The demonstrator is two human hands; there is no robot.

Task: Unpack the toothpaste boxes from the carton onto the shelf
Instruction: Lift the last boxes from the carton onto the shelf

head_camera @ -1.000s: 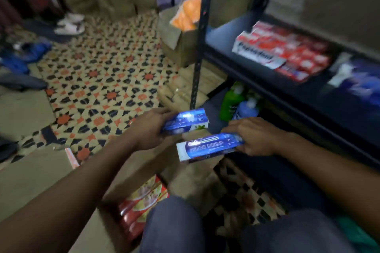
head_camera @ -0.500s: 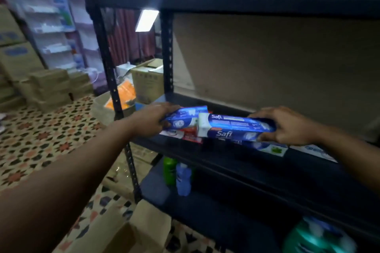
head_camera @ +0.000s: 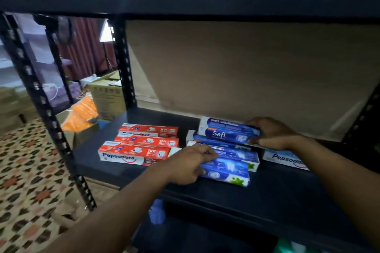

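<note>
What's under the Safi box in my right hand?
More blue toothpaste boxes lie beneath the Safi box held by the right hand. Their rear parts are covered, and contact is unclear.

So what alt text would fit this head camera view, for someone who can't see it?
A person's left hand grips the front blue cardboard toothpaste box on a black metal shelf, while the right hand grips a blue Safi box atop the stack behind it. Three red Pepsodent boxes lie to the left.
</note>
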